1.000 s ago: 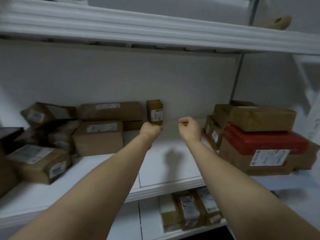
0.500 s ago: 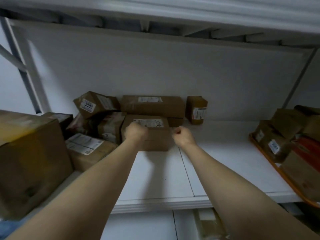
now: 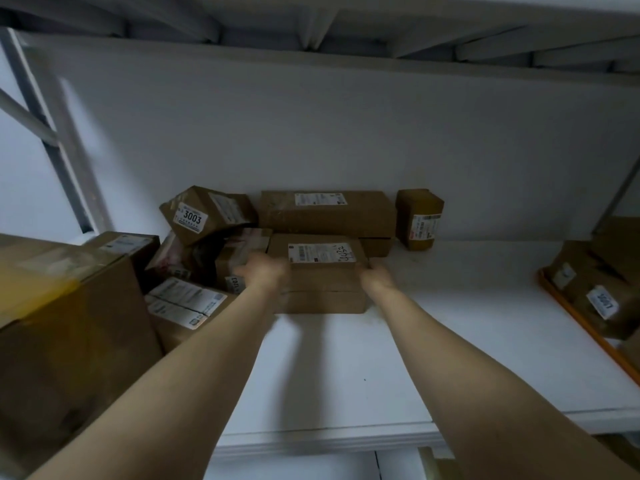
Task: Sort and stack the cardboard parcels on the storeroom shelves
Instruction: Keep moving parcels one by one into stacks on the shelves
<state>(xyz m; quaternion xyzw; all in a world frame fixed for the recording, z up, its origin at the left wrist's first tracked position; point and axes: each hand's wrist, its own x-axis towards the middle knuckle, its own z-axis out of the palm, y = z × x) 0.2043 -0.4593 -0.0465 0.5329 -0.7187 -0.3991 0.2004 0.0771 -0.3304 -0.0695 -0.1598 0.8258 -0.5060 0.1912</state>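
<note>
A brown cardboard parcel [image 3: 323, 284] with a white label on top lies on the white shelf [image 3: 450, 344], mid-left. My left hand [image 3: 264, 271] is blurred, fingers spread, against the parcel's left side. Touching the parcel's right side is my right hand [image 3: 376, 273], fingers extended. Behind it lies a long flat parcel [image 3: 329, 213] against the back wall, with a small upright parcel [image 3: 419, 220] to its right. A tilted parcel marked 3003 [image 3: 207, 213] tops a loose pile of several parcels on the left.
A big cardboard box [image 3: 69, 323] fills the near left of the shelf. At the right edge an orange tray [image 3: 585, 336] holds labelled parcels [image 3: 602, 296]. The upper shelf's underside hangs close above. White shelf surface shows between the pile and the tray.
The view swung left and down toward the left pile. Both hands, clenched in the air before, have reached forward and opened onto the sides of the labelled parcel.
</note>
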